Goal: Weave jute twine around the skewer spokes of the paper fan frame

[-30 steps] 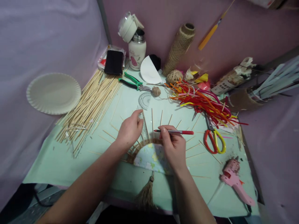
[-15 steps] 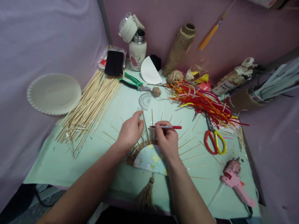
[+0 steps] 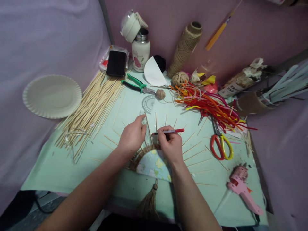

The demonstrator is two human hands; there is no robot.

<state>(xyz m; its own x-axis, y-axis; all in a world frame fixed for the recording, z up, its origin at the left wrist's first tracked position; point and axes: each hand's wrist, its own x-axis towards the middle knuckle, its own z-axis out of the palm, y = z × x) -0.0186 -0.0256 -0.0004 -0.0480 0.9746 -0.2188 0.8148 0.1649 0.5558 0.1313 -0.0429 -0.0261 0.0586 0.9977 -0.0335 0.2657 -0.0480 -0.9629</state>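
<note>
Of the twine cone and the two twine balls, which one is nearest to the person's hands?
The small twine ball beside the pliers; the larger ball and tall cone sit farther back.

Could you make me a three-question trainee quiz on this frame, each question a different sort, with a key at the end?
1. Which of the person's hands holds the red-ended pen?
2. True or false: the pink glue gun lies nearer the person than the scissors.
3. What trails from the straight edge of the flowered half-circle? (a) a spool (b) a tassel (c) a protractor

Key: 1. The right hand. 2. True. 3. b.
</note>
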